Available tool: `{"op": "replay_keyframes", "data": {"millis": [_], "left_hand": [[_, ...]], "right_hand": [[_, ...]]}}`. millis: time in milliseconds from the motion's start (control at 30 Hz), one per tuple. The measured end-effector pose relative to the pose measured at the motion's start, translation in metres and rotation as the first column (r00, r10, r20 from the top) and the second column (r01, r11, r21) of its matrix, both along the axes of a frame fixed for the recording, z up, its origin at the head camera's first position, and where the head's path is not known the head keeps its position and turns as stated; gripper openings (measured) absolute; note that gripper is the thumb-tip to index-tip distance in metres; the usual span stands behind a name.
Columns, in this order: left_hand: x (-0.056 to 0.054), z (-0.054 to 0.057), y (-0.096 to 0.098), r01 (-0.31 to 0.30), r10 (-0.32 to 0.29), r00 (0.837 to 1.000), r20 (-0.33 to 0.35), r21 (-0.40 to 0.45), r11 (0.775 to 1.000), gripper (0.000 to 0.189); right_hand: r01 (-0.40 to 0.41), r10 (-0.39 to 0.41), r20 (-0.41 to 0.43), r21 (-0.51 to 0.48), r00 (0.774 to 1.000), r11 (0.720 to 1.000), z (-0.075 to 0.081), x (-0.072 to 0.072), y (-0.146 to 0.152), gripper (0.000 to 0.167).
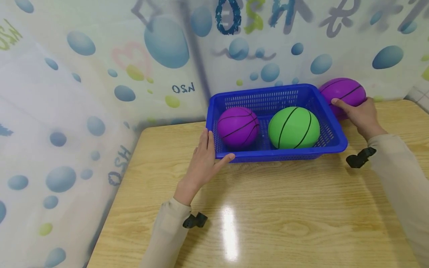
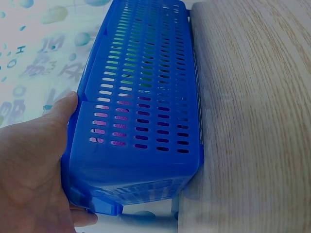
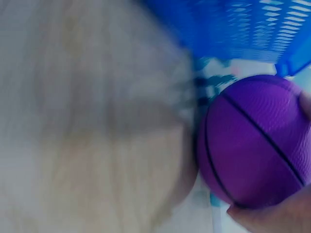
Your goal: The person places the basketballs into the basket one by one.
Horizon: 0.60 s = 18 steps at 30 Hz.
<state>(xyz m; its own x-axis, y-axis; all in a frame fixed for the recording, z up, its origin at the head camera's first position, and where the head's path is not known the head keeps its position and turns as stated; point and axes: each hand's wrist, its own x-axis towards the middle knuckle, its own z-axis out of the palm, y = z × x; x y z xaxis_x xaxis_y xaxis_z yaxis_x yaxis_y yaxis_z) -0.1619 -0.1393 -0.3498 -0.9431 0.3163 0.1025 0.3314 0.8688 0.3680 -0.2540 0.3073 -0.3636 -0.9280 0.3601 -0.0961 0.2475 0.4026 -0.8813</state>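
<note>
A blue plastic basket (image 1: 264,155) with slotted walls stands on the table against the wall. Inside it lie a purple ball (image 1: 238,127) on the left and a green ball (image 1: 294,127) on the right, both with black basketball lines. My left hand (image 1: 201,162) rests against the basket's front left corner, fingers straight along the left side and thumb on the front rim. Beyond the right end of the basket, my right hand (image 1: 363,115) grips a second purple ball (image 3: 255,145); thumb and fingers show on opposite sides of it in the right wrist view.
The wooden table (image 1: 285,208) extends in front of the basket. A wall covering (image 1: 100,67) printed with blue and green dots and letters rises behind and to the left. Each sleeve carries a small black device (image 1: 361,158) at the wrist.
</note>
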Motion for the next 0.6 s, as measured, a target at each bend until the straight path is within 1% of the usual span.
{"op": "replay_keyframes", "data": {"millis": [133,233,433,533,600], "left_hand": [[0.0,0.0,0.0,0.005,-0.005,1.0,0.005,0.005,1.0,0.101],[0.001,0.0,0.0,0.003,-0.003,1.0,0.011,0.013,1.0,0.101],[0.0,0.001,0.0,0.008,-0.008,1.0,-0.013,0.022,1.0,0.098],[0.0,0.001,0.0,0.006,-0.006,1.0,-0.008,0.019,1.0,0.098],[0.0,0.0,0.0,0.005,-0.005,1.0,-0.007,0.019,1.0,0.098]], "right_hand": [[0.058,-0.054,0.038,-0.098,0.998,0.994,0.007,0.003,0.003,0.11],[0.081,-0.078,0.03,-0.159,0.997,0.984,0.014,0.005,0.006,0.109],[0.105,-0.13,-0.085,-0.256,0.988,0.961,0.029,0.008,0.01,0.098],[0.102,-0.157,-0.139,-0.337,0.978,0.936,0.035,0.009,0.012,0.096],[0.084,-0.167,-0.173,-0.408,0.971,0.909,0.038,0.01,0.013,0.096]]}}
